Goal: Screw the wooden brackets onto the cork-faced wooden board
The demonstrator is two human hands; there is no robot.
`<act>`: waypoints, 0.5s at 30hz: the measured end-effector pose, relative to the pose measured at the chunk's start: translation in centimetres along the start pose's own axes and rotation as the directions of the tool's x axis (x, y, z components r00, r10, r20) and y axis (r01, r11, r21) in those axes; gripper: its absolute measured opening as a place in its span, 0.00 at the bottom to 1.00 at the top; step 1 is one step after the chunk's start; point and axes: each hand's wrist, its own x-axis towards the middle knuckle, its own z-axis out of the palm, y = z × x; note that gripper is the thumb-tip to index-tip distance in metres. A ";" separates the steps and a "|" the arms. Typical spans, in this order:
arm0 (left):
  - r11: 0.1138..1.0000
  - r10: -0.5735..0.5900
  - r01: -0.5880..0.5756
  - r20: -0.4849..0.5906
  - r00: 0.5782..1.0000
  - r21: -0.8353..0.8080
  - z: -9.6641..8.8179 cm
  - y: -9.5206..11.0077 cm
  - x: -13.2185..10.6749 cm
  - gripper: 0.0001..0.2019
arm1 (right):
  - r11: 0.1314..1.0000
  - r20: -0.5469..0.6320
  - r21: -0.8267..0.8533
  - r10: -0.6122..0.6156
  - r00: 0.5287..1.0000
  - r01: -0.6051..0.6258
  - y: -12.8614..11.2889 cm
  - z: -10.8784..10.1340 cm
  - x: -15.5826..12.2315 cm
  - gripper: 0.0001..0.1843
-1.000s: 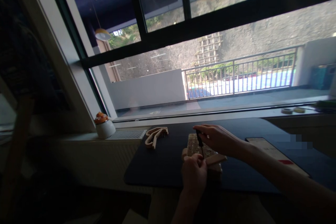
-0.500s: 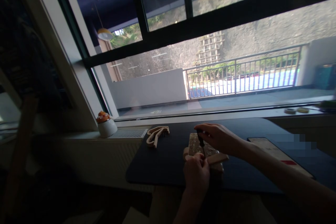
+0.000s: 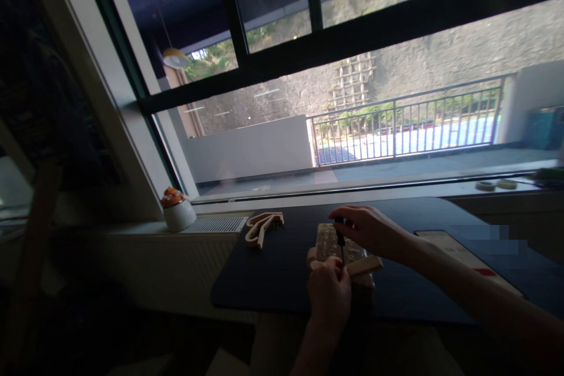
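My right hand [image 3: 363, 226] is closed around the dark handle of a screwdriver [image 3: 341, 239], whose shaft points down. Below it, my left hand [image 3: 329, 286] grips a pale wooden piece [image 3: 365, 266] close to the screwdriver's tip. The tip itself is hidden by my left fingers. Under the wood lies a brownish block [image 3: 326, 239] with a shiny, rough-looking surface; its material is hard to make out. Another rounded wooden end [image 3: 311, 256] shows at the block's left side.
The dark table [image 3: 264, 282] stands against the window. Curved wooden parts [image 3: 263, 229] lie at its left, and a flat framed panel [image 3: 458, 252] at its right. A white jar [image 3: 180, 214] with an orange lid and tape rolls [image 3: 506, 184] sit along the sill.
The screwdriver has become more upright, its handle shifting slightly right with my right hand. My left hand holds nearly the same place on the wood.
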 end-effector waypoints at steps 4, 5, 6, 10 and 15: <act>1.000 0.008 -0.009 0.011 1.000 0.004 0.0 0.0 0.0 0.10 | 0.999 -0.009 -0.030 -0.018 1.000 0.018 0.0 0.2 0.2 0.13; 1.000 0.008 -0.008 0.011 1.000 0.003 0.0 0.0 0.0 0.10 | 0.999 -0.008 -0.038 -0.023 1.000 0.022 0.0 0.2 0.2 0.13; 1.000 0.010 -0.010 0.010 1.000 0.003 0.0 0.0 0.0 0.10 | 0.999 -0.005 -0.045 -0.027 1.000 0.027 -0.1 0.2 0.3 0.13; 1.000 0.013 -0.013 0.011 1.000 0.001 -0.1 0.0 0.0 0.10 | 0.997 0.023 -0.067 -0.042 0.999 0.044 -0.2 0.0 0.2 0.15; 1.000 0.006 -0.007 0.014 1.000 0.008 -0.1 0.0 0.0 0.09 | 0.996 0.041 -0.078 -0.048 0.998 0.051 -0.1 -0.3 -0.1 0.16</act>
